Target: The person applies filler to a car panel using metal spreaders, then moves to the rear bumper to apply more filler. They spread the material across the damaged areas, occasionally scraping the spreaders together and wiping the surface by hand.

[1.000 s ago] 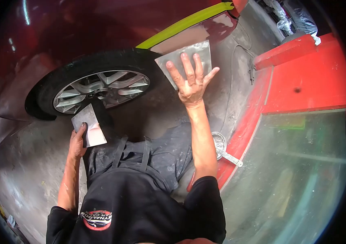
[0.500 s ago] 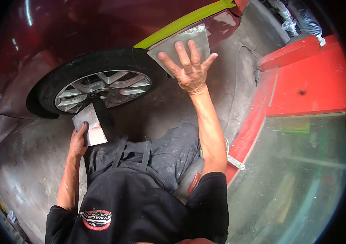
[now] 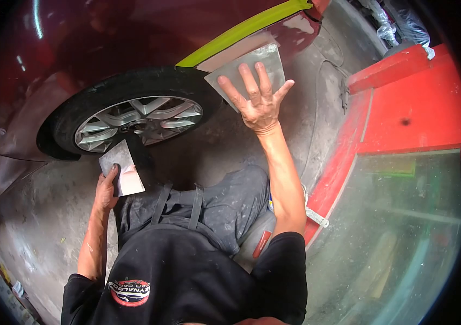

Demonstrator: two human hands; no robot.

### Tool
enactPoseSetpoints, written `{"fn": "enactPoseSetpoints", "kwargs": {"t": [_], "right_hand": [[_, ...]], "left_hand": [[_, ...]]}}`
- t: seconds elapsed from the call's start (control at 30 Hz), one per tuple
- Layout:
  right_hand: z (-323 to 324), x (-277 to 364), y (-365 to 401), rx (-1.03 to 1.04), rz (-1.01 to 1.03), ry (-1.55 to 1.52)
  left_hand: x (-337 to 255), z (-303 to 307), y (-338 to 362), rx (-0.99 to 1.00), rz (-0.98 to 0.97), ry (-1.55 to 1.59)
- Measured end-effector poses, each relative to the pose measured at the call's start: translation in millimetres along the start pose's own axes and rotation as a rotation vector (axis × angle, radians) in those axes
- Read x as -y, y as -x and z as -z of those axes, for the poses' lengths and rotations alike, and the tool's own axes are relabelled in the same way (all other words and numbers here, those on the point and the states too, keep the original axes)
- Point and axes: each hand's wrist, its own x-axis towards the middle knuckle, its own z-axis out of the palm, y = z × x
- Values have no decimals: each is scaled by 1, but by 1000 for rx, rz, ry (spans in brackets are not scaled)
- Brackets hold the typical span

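Note:
My right hand (image 3: 263,111) holds a wide, flat grey filler spreader (image 3: 230,73), its fingers fanned across the back and the thumb hidden. The spreader is by the lower bodywork of a dark red car (image 3: 133,32), behind the wheel arch. Above its edge shows a band of pinkish filler (image 3: 241,50), bordered by yellow-green masking tape (image 3: 236,33). Lower left, my left hand (image 3: 106,189) grips a second flat grey plate (image 3: 115,154), thumb on top. Pink filler (image 3: 129,176) lies on that plate's lower part.
A car wheel (image 3: 138,122) with silver spokes is between my hands. At right stands a red frame (image 3: 409,103) with a dusty transparent panel (image 3: 404,216). A cable (image 3: 317,92) runs over the grey floor (image 3: 41,216). A red-handled object (image 3: 261,244) is beside my leg.
My right hand and its spreader have shifted down and slightly right, uncovering more of the pinkish band under the tape. My left hand and plate have barely moved.

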Motion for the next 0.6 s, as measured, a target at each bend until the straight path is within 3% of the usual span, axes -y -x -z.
{"fn": "enactPoseSetpoints", "kwargs": {"t": [0.6], "right_hand": [[-12, 9, -26, -124, 15, -38]], "left_hand": [[5, 8, -1, -37, 14, 31]]}}
